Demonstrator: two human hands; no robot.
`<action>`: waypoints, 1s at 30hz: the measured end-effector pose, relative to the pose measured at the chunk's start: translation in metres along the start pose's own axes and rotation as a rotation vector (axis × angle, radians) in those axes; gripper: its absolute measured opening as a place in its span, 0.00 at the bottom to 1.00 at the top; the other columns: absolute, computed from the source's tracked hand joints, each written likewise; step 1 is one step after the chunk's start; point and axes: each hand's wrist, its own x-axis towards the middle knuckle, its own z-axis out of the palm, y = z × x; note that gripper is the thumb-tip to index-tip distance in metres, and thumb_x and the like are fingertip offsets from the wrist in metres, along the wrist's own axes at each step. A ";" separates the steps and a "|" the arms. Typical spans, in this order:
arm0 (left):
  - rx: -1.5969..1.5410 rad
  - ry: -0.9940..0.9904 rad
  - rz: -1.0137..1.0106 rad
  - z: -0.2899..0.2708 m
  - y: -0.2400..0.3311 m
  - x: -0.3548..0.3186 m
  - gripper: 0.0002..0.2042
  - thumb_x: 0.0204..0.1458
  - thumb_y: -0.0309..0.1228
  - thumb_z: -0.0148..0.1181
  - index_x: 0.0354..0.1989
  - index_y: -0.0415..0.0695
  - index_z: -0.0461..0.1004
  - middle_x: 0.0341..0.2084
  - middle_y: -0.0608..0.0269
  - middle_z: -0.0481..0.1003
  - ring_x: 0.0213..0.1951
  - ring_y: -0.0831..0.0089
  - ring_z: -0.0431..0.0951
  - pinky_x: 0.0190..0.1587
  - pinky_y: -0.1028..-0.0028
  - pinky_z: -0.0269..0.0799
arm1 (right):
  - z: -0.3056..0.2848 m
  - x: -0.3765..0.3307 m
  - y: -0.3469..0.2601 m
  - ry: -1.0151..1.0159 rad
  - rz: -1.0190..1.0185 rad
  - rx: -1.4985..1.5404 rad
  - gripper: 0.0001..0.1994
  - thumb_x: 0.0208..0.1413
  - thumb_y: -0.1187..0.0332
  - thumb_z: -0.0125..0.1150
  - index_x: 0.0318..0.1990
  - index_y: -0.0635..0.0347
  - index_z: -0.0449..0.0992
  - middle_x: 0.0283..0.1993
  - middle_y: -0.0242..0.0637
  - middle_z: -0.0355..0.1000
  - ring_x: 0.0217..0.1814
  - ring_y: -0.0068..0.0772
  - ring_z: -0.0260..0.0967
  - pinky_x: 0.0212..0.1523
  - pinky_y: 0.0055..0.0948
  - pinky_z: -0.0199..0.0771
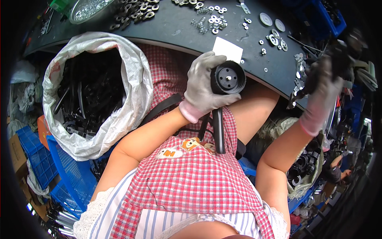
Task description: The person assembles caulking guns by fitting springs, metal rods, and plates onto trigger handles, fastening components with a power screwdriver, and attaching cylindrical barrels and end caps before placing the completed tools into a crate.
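Observation:
My left hand [203, 81], in a grey glove with a pink cuff, is closed round a black round cup-shaped plastic part [229, 77]. Small holes and a pale metal piece at the centre show in its face, which is turned up toward me. A black handle-like bar [218, 131] hangs below it over my apron; whether the two are joined cannot be told. My right hand [324, 85], gloved alike, is raised at the far right over the table's end. It is smeared by motion against a dark object [340, 55], and its fingers cannot be made out.
On the dark table [175, 30] lie springs and washers [213, 20], metal rings [274, 39], metal links [137, 12] and a white card [228, 48]. A white sack [139, 75] of black parts stands at left, another sack [300, 191] at right. Blue crates [32, 155] stand behind.

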 end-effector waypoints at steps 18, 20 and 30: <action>-0.074 -0.034 -0.799 0.005 -0.149 -0.088 0.15 0.58 0.30 0.44 0.51 0.38 0.67 0.47 0.44 0.70 0.49 0.51 0.71 0.52 0.67 0.66 | 0.028 -0.092 0.087 -0.159 -0.089 -0.044 0.16 0.49 0.80 0.50 0.47 0.62 0.71 0.50 0.42 0.67 0.52 0.36 0.65 0.56 0.31 0.64; 0.016 -0.377 -0.632 0.013 -0.162 -0.082 0.15 0.57 0.32 0.45 0.50 0.38 0.69 0.46 0.43 0.72 0.49 0.51 0.72 0.52 0.66 0.67 | 0.035 -0.159 0.063 -0.626 0.588 0.485 0.30 0.48 0.72 0.59 0.62 0.62 0.59 0.57 0.39 0.63 0.56 0.31 0.63 0.59 0.31 0.62; 0.392 -0.813 -0.453 0.023 -0.176 -0.098 0.15 0.51 0.40 0.51 0.40 0.44 0.76 0.38 0.45 0.76 0.43 0.49 0.76 0.44 0.61 0.73 | 0.090 -0.200 0.058 -0.752 0.855 0.631 0.08 0.63 0.62 0.51 0.36 0.55 0.62 0.23 0.23 0.55 0.16 0.15 0.50 0.17 0.18 0.55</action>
